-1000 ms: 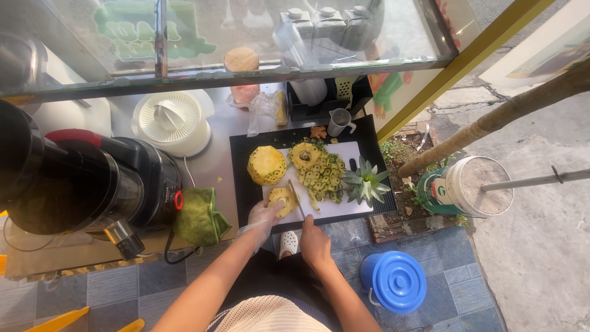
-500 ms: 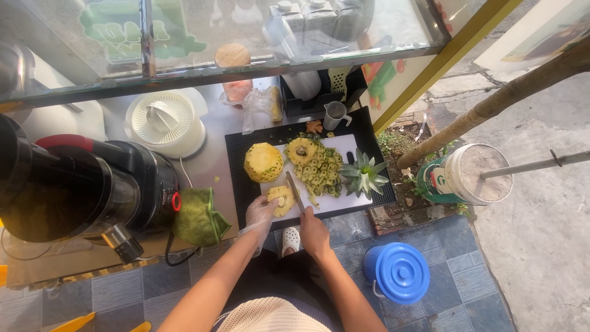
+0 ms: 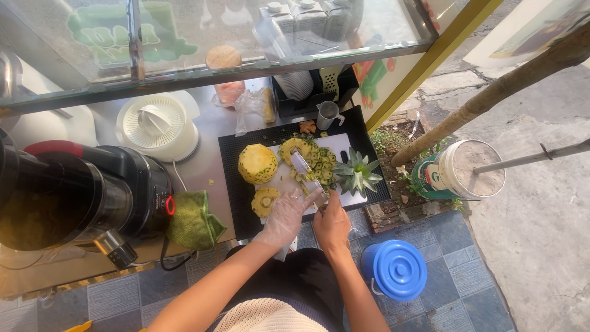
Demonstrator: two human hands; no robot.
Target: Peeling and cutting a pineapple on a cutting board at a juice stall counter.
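Yellow peeled pineapple piece [image 3: 265, 201] lies on the white cutting board [image 3: 284, 183], under the gloved left hand [image 3: 286, 216]; the right hand [image 3: 331, 225] grips a broad-bladed knife [image 3: 305, 173]. Slicing seems underway, needing a steady downward cut.

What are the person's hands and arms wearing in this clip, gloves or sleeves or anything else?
The left hand wears a thin, clear disposable plastic glove, loose and crinkled, ending about the wrist. The right hand is bare, with no glove. Both forearms are uncovered: no sleeves reach them, and no watch, bracelet or ring shows from the head view.
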